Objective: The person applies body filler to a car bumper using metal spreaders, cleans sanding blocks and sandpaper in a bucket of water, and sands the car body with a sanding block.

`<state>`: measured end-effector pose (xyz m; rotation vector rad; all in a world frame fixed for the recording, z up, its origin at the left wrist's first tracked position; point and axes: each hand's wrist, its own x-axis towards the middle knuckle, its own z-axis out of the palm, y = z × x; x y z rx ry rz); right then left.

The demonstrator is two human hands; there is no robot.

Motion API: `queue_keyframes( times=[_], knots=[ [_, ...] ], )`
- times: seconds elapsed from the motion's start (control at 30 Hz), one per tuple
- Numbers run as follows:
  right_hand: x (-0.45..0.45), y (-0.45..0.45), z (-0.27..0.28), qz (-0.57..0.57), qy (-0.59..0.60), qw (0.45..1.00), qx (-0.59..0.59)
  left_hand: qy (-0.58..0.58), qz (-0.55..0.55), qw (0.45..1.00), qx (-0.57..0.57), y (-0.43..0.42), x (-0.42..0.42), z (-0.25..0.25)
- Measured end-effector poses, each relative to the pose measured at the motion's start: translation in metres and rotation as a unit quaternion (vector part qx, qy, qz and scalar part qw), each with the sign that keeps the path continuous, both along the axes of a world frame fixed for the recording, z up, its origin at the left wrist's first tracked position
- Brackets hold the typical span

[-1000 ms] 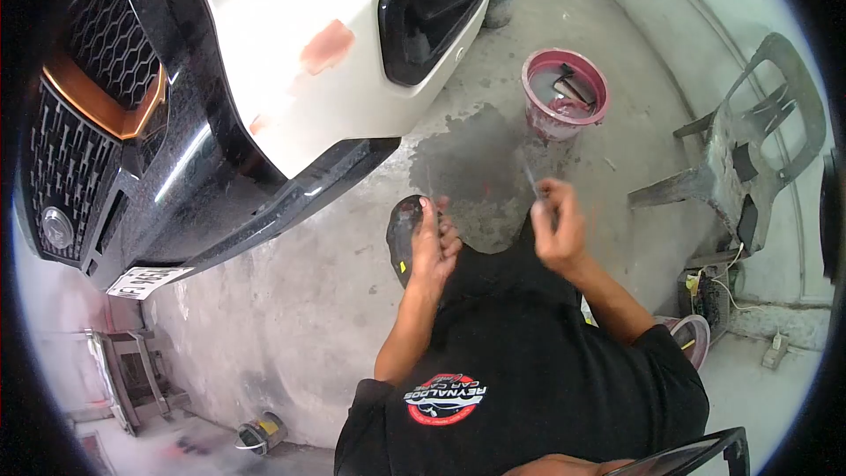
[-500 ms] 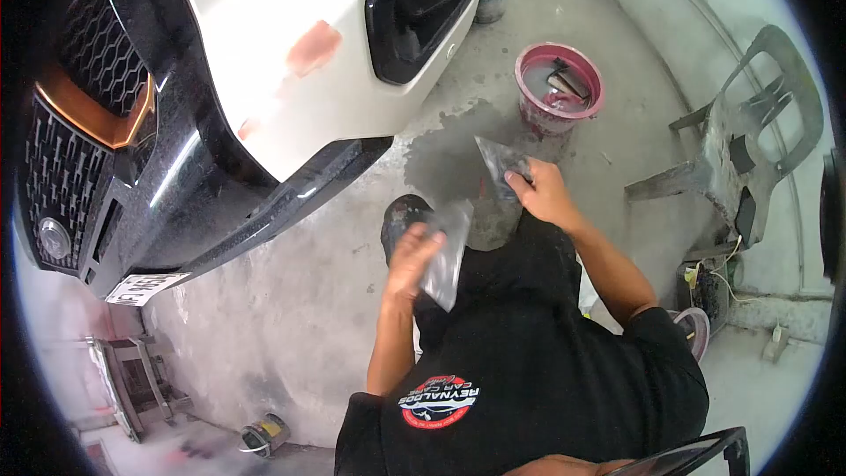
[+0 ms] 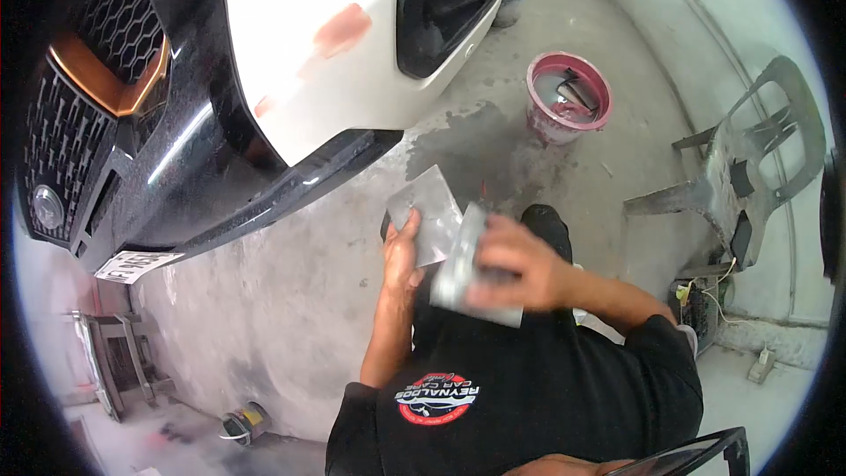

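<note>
My left hand (image 3: 404,249) grips a thin, flat grey plate (image 3: 432,210) by its lower left edge, thumb on top of its face. Over the plate's lower right side, my right hand (image 3: 520,269) is closed round a grey, flat-bladed putty spreader (image 3: 467,266). Motion smears that hand and its tool, so whether spreader and plate touch is unclear. Ahead and to the left is a car's white bumper (image 3: 308,115), with a reddish-brown patch (image 3: 344,30) and a smaller, similar mark below it.
A pink bucket (image 3: 564,134) of cloudy water, with tools in it, stands on the wet concrete floor. A dark bucket (image 3: 511,4) sits behind the bumper. To the right are a grey plastic chair (image 3: 674,199) and cables. A small can (image 3: 244,423) lies at lower left.
My right hand has swung left and toward my body, bringing the spreader over the plate. My left hand has turned the plate's face up. The view has shifted slightly.
</note>
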<state>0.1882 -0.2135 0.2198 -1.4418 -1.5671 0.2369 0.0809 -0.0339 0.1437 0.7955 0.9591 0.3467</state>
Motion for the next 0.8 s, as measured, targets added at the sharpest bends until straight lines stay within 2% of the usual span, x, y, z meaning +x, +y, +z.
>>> queue_keyframes(
  times=[0.03, 0.07, 0.13, 0.17, 0.2, 0.23, 0.27, 0.3, 0.33, 0.37, 0.4, 0.43, 0.47, 0.5, 0.53, 0.57, 0.6, 0.63, 0.67, 0.7, 0.73, 0.8],
  knots=[
    [-0.005, -0.009, -0.028, 0.084, -0.189, 0.972, 0.114, -0.052, -0.009, 0.997, -0.058, 0.006, -0.002, -0.022],
    [-0.004, -0.013, -0.041, 0.095, -0.195, 0.973, 0.076, -0.052, -0.008, 0.997, -0.059, 0.009, -0.005, -0.022],
    [0.03, -0.021, -0.086, -0.085, -0.198, 0.969, -0.122, -0.135, -0.032, 0.988, -0.063, 0.016, -0.012, -0.023],
    [0.056, -0.034, -0.105, -0.087, -0.258, 0.939, -0.213, -0.191, -0.039, 0.967, -0.166, 0.026, -0.025, -0.023],
    [0.074, -0.044, -0.12, -0.088, -0.309, 0.898, -0.3, -0.177, -0.012, 0.983, -0.041, 0.01, -0.024, 0.02],
    [0.084, -0.048, -0.126, -0.085, -0.31, 0.898, -0.3, -0.189, -0.047, 0.981, -0.008, 0.007, -0.028, 0.028],
    [0.095, -0.048, -0.127, -0.112, -0.259, 0.917, -0.281, -0.204, -0.076, 0.976, 0.024, 0.004, -0.028, 0.031],
    [0.098, -0.052, -0.132, -0.136, -0.197, 0.933, -0.268, -0.16, -0.093, 0.983, 0.019, 0.001, -0.028, 0.035],
    [0.098, -0.044, -0.114, -0.13, -0.195, 0.933, -0.273, -0.118, -0.114, 0.986, 0.016, 0.0, -0.024, 0.038],
    [0.099, -0.027, -0.081, -0.227, 0.045, 0.953, -0.197, -0.064, -0.119, 0.991, -0.004, -0.006, -0.02, 0.045],
    [0.098, -0.011, -0.062, -0.311, 0.282, 0.902, -0.105, -0.064, -0.121, 0.991, -0.005, -0.013, -0.015, 0.041],
    [0.097, -0.003, -0.061, -0.318, 0.283, 0.899, -0.104, -0.053, -0.116, 0.991, -0.04, -0.021, -0.01, 0.032],
    [0.095, 0.002, -0.06, -0.283, 0.358, 0.888, -0.066, -0.04, -0.114, 0.99, -0.075, -0.027, -0.007, 0.021],
    [0.095, 0.01, -0.059, -0.246, 0.428, 0.869, -0.024, -0.087, -0.154, 0.98, -0.089, -0.029, -0.006, 0.001],
    [0.101, 0.033, -0.097, -0.344, 0.484, 0.801, -0.08, -0.086, -0.164, 0.979, -0.091, -0.033, -0.002, 0.003],
    [0.094, 0.039, -0.113, -0.334, 0.469, 0.807, -0.134, -0.076, -0.135, 0.984, -0.093, -0.037, 0.002, 0.009],
    [0.081, 0.038, -0.114, -0.274, 0.465, 0.832, -0.125, -0.067, -0.101, 0.988, -0.095, -0.037, 0.005, 0.012],
    [0.081, 0.026, -0.112, -0.211, 0.344, 0.895, -0.192, -0.049, -0.057, 0.993, -0.087, -0.029, 0.007, 0.013],
    [0.087, 0.009, -0.11, -0.138, 0.213, 0.933, -0.254, -0.093, -0.042, 0.992, -0.077, -0.018, 0.003, 0.015],
    [0.087, -0.006, -0.095, -0.083, 0.026, 0.939, -0.332, -0.123, -0.046, 0.988, -0.079, -0.003, -0.004, 0.011],
    [0.088, -0.022, -0.085, -0.025, -0.157, 0.905, -0.393, -0.147, -0.051, 0.984, -0.083, 0.008, -0.012, 0.006],
    [0.114, -0.052, -0.118, -0.048, -0.168, 0.919, -0.352, -0.115, -0.049, 0.991, -0.042, 0.003, -0.018, 0.025]
  ],
)
